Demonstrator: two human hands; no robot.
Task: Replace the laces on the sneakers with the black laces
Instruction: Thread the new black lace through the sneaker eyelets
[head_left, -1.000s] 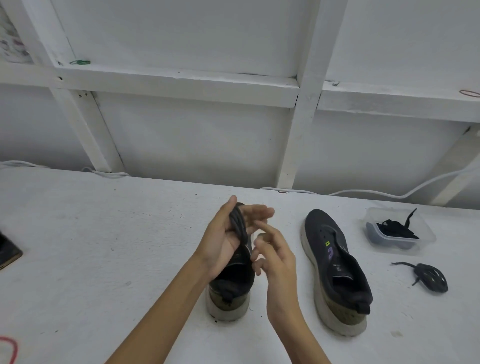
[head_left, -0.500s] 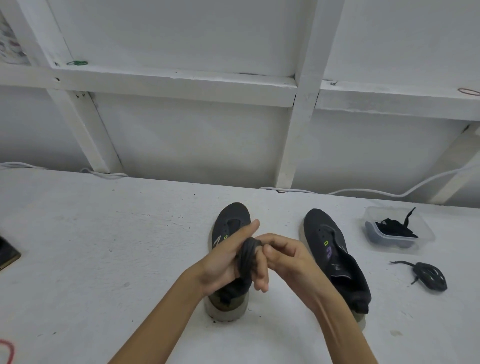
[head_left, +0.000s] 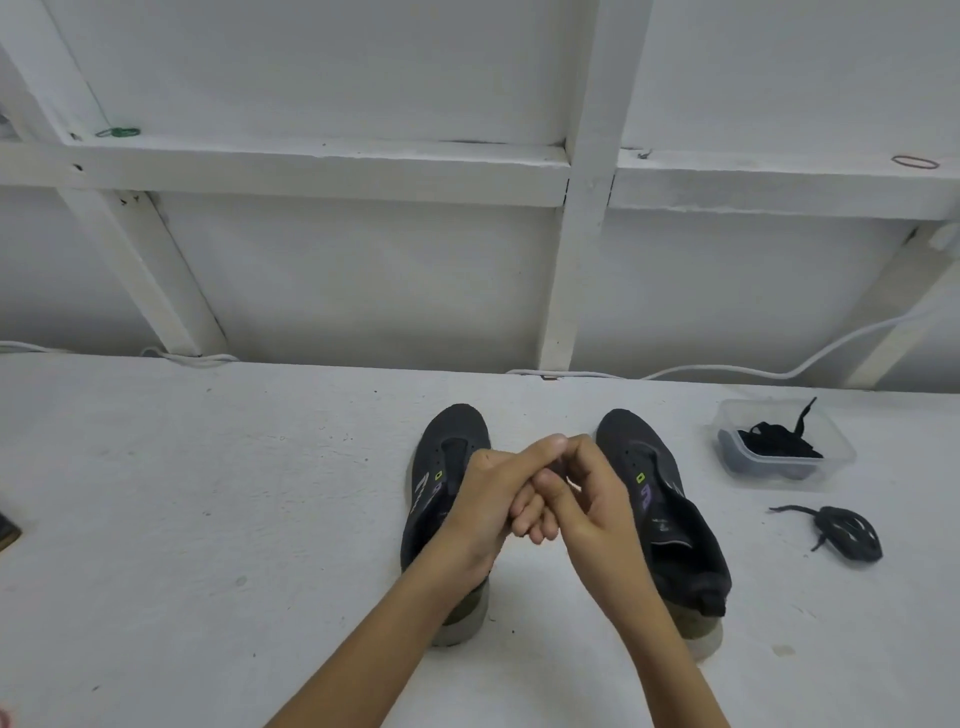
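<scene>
table (head_left: 208, 493): left sneaker (head_left: 451, 453) beside right sneaker (head_left: 670, 519) | tub (head_left: 789, 480) right of them, laces (head_left: 779, 441) in it | coiled lace (head_left: 852, 532) before tub | left hand (head_left: 488, 499), right hand (head_left: 589, 501) meet over the sneakers

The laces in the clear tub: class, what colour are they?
Black laces in the tub, seen best in the head view.

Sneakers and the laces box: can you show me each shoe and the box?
sneaker on the left (head_left: 457, 428): head view, on its toe.
sneaker on the right (head_left: 631, 439): head view, on its toe.
clear box (head_left: 834, 465): head view, on its bare wall by the near right corner.
</scene>
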